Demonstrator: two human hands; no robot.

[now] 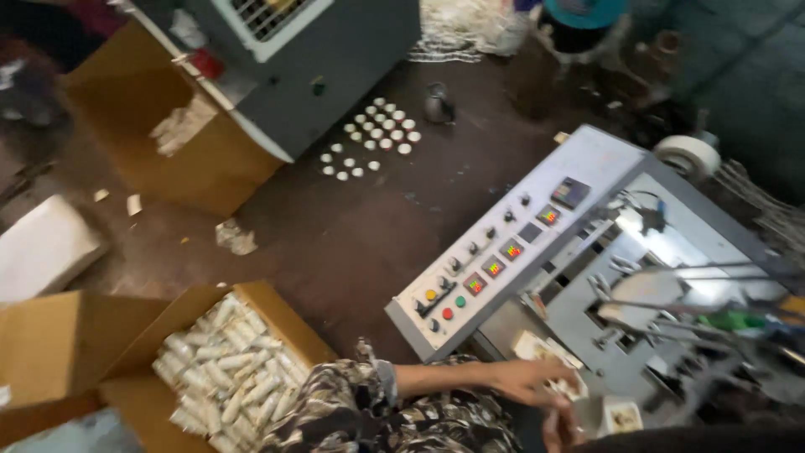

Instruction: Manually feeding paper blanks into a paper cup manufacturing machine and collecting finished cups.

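We saw one hand (532,382) stretched out from a sleeve (369,407) with a dark and light blotchy pattern. It lay on some small pale pieces (549,356) at the front of a grey machine (671,252). Its fingers (563,393) were curled down loosely over the pieces, but the blur kept us from telling if they gripped any. Which hand this was, we could not tell. Part of a second hand (560,429) showed just below it at the bottom edge; how its fingers stood, we could not tell.

Beside the hands stood one small white cup (622,415) with bits inside.

The machine had one long slanted panel (503,252). On it we counted three coloured round buttons, one yellow, one green and one red, and about four little lit screens. One white roll (688,155) sat at the far corner of the machine.

On the floor (360,235) stood one open brown box (239,369) full of white wrapped rolls, too many to count. Two more brown boxes (59,335) stood near it. Farther off, about twenty small white round caps (373,138) lay in rows on the floor.
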